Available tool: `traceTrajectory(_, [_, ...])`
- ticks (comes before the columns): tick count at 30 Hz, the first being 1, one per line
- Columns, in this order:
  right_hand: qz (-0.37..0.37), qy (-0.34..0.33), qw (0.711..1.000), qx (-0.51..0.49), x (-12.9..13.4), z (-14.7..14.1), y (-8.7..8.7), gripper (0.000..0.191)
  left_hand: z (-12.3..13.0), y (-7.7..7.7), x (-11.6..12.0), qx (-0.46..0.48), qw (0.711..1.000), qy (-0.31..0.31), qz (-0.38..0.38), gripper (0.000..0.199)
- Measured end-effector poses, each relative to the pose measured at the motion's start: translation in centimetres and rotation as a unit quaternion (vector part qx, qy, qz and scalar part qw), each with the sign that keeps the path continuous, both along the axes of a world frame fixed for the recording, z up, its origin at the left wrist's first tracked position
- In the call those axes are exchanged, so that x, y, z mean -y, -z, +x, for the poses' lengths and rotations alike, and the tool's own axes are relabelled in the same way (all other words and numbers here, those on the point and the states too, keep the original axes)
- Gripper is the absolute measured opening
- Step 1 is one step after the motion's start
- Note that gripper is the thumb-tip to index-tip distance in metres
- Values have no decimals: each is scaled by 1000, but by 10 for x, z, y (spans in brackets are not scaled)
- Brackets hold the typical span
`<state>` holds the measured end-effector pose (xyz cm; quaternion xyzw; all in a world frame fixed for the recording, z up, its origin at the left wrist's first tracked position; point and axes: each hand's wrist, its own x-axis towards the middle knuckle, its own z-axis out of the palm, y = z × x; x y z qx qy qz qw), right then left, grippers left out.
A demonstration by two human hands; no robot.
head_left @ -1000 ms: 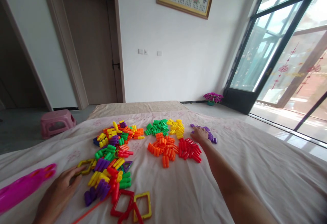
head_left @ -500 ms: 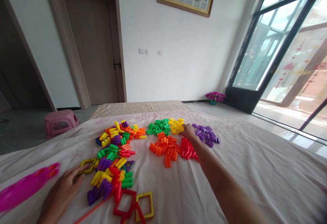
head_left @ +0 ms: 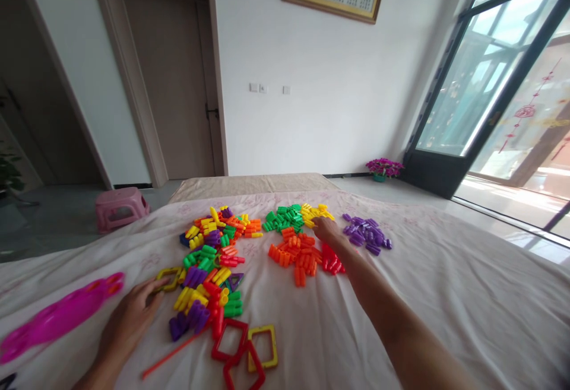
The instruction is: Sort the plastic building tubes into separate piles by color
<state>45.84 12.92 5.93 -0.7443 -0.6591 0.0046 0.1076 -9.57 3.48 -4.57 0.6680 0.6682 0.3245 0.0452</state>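
Right of centre, yellow plastic blocks (head_left: 315, 213) are lying just up-left of the nearer right hand (head_left: 328, 231), the left hand (head_left: 132, 314) is touching a yellow square frame (head_left: 167, 270) lower left, and whether either grip is closing on anything I cannot tell.

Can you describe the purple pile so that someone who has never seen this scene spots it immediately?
Start with the pale, wrinkled sheet filling the foreground. Just right of the right hand, which is at the yellow pile, lies the purple pile. It is the rightmost pile and all one colour, unlike the mixed heap farther left.
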Motion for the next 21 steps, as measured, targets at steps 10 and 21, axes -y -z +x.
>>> traceTrajectory(10, [62,-273,935,-217,63,-123,-9,28,7,-9,5,5,1000,10,-27,43])
traceTrajectory(21, [27,-376,922,-91,114,-205,16,18,11,-14,8,17,1000,7,-20,42])
